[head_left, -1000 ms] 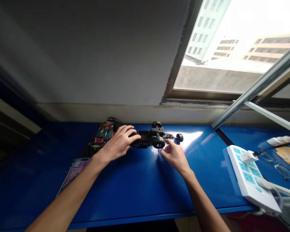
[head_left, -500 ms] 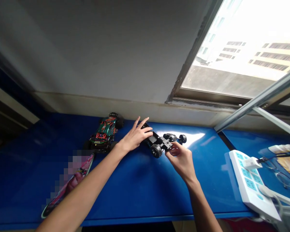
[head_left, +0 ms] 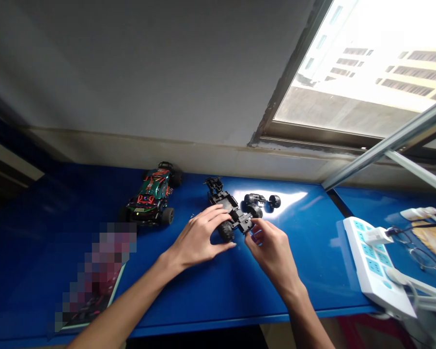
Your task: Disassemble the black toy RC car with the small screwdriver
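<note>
A black toy car chassis (head_left: 228, 209) lies on the blue table (head_left: 210, 291), slanting from the far wall toward me. My left hand (head_left: 201, 237) cups its near wheel, thumb and fingers curled round it. My right hand (head_left: 271, 247) pinches the chassis's near end from the right, fingers bent. A loose black axle with two small wheels (head_left: 262, 200) lies just beyond my right hand.
A green and red toy car (head_left: 151, 196) stands to the left. A flat, blurred-out item (head_left: 94, 271) lies at the near left. A white power strip (head_left: 376, 264) with plugs and cables sits at the right edge, glasses (head_left: 416, 249) beyond it. The wall and window run behind.
The chassis has been drawn nearer and turned. My left hand slid down from the chassis's far end to its near wheel. The small axle now lies apart on the table.
</note>
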A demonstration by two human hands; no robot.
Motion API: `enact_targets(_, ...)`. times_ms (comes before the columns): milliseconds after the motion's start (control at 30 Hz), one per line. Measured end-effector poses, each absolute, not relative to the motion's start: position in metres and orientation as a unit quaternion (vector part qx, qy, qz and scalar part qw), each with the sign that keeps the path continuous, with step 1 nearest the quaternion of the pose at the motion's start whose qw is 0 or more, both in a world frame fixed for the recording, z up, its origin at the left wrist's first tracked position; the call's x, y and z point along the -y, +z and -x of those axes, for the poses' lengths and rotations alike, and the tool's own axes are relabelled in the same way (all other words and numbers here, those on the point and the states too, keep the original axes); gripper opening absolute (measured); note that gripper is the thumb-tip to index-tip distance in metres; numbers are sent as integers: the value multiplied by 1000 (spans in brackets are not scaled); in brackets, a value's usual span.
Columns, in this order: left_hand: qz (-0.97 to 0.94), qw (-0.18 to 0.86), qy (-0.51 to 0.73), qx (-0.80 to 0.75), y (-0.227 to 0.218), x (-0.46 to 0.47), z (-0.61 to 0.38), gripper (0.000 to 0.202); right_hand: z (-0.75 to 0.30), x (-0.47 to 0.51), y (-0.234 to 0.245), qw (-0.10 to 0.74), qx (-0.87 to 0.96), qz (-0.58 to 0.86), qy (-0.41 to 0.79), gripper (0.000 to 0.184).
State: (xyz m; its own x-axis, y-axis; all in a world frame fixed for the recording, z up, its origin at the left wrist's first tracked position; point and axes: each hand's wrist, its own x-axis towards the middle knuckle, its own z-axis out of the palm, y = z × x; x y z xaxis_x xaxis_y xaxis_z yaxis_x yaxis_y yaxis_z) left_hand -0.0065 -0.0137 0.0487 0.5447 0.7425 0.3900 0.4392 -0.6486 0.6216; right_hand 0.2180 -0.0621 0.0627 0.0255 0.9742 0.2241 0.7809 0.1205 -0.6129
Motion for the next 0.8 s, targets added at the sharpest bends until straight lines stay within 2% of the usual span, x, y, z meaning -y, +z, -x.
enact_targets(67,-845,242,336,-337,40,9,8,49,-219,66,69,302,686,643,156,22)
enact_targets(133,-843,256,337,-332,38,4,13,50,-222,71,79,305,690,638,156,25)
enact_targets(267,-842,269,315,-345,42,-1,19,45,-229,76,111,346,703,611,112,17)
enact_targets(333,-837,265,313,-362,43,0,18,53,-231,76,129,357,710,601,82,19)
enact_targets(433,-821,249,332,-391,44,2,12,74,-232,70,158,393,707,587,34,21)
enact_targets(567,-812,239,351,-401,46,1,5,81,-228,55,188,430,708,554,75,22)
enact_targets(800,-825,219,353,-383,48,-6,5,61,-212,29,211,358,772,506,137,8)
